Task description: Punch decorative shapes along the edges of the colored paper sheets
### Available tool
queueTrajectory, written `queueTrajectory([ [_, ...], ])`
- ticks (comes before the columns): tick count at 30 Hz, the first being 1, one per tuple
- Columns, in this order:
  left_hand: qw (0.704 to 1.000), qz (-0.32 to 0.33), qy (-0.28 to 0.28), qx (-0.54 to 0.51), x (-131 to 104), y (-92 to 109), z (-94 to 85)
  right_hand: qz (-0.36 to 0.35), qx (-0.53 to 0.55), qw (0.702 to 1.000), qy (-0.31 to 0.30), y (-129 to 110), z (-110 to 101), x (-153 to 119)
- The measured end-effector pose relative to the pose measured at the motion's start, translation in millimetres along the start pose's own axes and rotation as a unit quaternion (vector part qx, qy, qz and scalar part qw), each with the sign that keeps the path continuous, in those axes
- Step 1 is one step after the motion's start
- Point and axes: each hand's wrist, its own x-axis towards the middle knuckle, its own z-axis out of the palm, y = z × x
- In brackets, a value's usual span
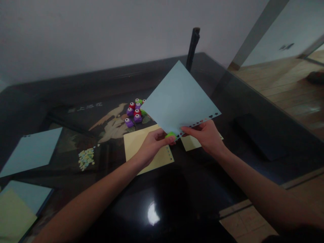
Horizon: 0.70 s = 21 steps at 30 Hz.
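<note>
A light blue sheet of paper point(180, 96) is held up at a slant above the dark table, with a row of small punched shapes along its lower right edge. My left hand point(157, 141) is closed on a green craft punch point(171, 135) at the sheet's bottom corner. Along the punched edge, my right hand point(206, 135) pinches the paper between thumb and fingers. Under my left hand lies a yellow sheet point(136, 143) with punched holes near its right edge. Part of another yellow sheet point(189, 143) shows beneath my right hand.
Several red, purple and green craft punches point(134, 113) cluster behind the yellow sheet. A pile of small paper cut-outs point(86, 158) lies to the left. Farther left are a blue sheet point(35, 150) and stacked paper point(15, 212). A dark post point(193, 47) rises at the back.
</note>
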Motion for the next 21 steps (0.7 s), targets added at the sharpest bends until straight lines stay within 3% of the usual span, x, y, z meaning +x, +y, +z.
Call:
queueTrajectory([
  [9,0.999,-0.011,0.022,0.026,1.3,-3.4,-0.1,-0.027,-0.04,0.999,-0.008,4.6,-4.1,0.6],
  [21,0.999,-0.009,0.012,0.045,7.0,-4.6,-4.4,-0.029,-0.031,0.999,-0.01,7.7,-5.1,3.0],
])
